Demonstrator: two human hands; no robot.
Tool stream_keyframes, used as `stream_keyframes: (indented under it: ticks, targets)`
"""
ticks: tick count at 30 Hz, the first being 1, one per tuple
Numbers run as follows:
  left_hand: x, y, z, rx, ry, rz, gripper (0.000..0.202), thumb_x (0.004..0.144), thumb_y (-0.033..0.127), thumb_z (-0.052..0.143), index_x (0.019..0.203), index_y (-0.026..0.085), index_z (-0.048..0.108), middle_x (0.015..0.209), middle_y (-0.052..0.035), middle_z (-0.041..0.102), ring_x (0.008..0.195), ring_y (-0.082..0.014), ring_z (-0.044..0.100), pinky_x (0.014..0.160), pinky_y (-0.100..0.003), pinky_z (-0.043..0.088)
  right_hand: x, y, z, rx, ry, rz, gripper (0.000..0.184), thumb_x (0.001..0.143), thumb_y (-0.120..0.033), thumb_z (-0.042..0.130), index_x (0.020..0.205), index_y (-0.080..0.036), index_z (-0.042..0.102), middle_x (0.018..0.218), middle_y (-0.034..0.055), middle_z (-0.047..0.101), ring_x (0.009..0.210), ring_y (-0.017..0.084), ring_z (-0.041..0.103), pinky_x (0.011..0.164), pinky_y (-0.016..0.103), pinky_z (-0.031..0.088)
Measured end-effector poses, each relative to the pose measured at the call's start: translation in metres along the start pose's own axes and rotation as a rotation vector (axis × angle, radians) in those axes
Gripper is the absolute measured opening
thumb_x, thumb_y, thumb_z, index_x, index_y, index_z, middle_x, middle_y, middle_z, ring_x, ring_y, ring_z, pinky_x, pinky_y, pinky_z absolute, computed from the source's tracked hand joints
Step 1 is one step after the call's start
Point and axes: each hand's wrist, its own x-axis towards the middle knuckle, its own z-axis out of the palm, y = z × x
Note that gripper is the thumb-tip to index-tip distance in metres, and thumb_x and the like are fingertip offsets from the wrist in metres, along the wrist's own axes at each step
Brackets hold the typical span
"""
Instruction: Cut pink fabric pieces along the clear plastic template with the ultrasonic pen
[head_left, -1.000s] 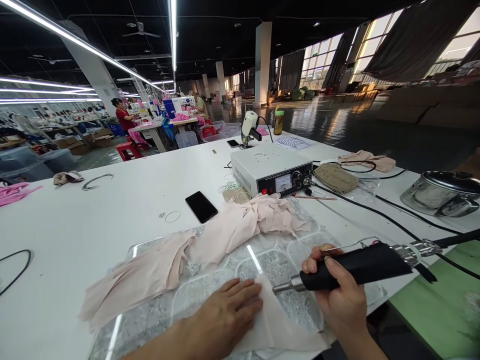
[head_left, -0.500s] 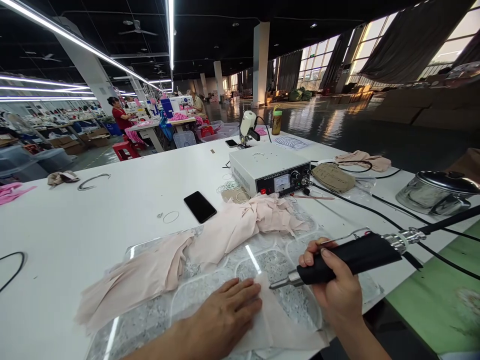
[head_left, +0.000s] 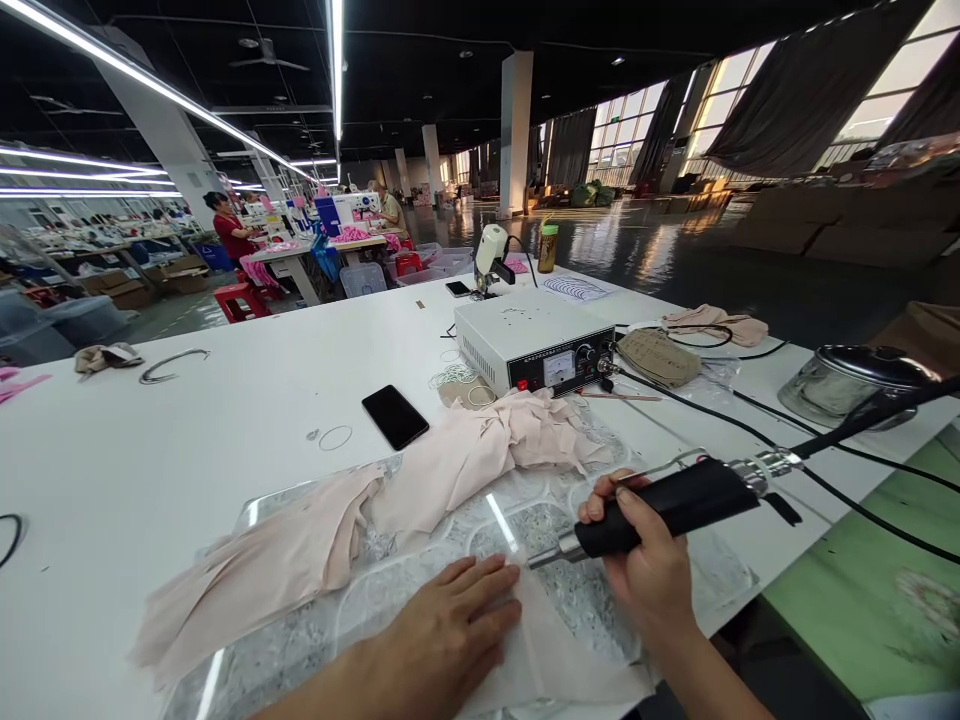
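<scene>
Watching worker: left hand point(head_left: 457, 630) lies flat, fingers nearly together, on thin pale-pink fabric piece point(head_left: 559, 650) atop grey-speckled board point(head_left: 289, 645). Right hand point(head_left: 649, 570) wraps black-sleeved, metal-tipped tool point(head_left: 694, 500), tip at fabric's edge, just beside left fingertips.

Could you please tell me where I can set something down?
The widest bare patch of table lies well left of the phone, between the fabric strips and the brown scrap. Another runs from the phone toward the far edge, left of the box. Crowded: right of the box, with pouch and pot, and around the left hand and tool.
</scene>
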Motion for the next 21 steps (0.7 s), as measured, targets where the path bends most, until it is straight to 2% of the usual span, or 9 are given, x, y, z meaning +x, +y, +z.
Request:
stream_keyframes:
  ticks: [5, 13, 21]
  targets:
    - [0.002, -0.006, -0.004, -0.072, -0.049, -0.013, 0.042, 0.088, 0.017, 0.054, 0.129, 0.017, 0.051, 0.153, -0.0106, 0.032, 0.141, -0.0291, 0.03, 0.114, -0.047, 0.032, -0.001, 0.006, 0.002, -0.02, -0.04, -0.019, 0.027, 0.066, -0.028, 0.078, 0.082, -0.022, 0.057, 0.074, -0.0016, 0.058, 0.056, 0.011, 0.053, 0.055, 0.028, 0.049]
    - [0.011, -0.009, -0.017, -0.161, -0.163, -0.027, 0.043, 0.078, 0.014, 0.06, 0.12, 0.016, 0.052, 0.155, -0.0112, 0.024, 0.143, -0.0315, 0.02, 0.117, -0.051, 0.021, -0.002, 0.007, 0.001, -0.035, -0.073, -0.025, 0.023, 0.069, -0.029, 0.076, 0.082, -0.023, 0.058, 0.075, -0.0014, 0.057, 0.055, 0.011, 0.052, 0.054, 0.027, 0.048]
    - [0.009, -0.008, -0.016, -0.159, -0.173, -0.05, 0.041, 0.083, 0.017, 0.056, 0.123, 0.017, 0.049, 0.155, -0.0102, 0.027, 0.145, -0.0299, 0.016, 0.117, -0.053, 0.017, -0.001, 0.009, -0.006, -0.032, -0.099, -0.006, 0.023, 0.071, -0.029, 0.075, 0.084, -0.024, 0.058, 0.076, -0.0018, 0.056, 0.056, 0.01, 0.05, 0.055, 0.026, 0.047]
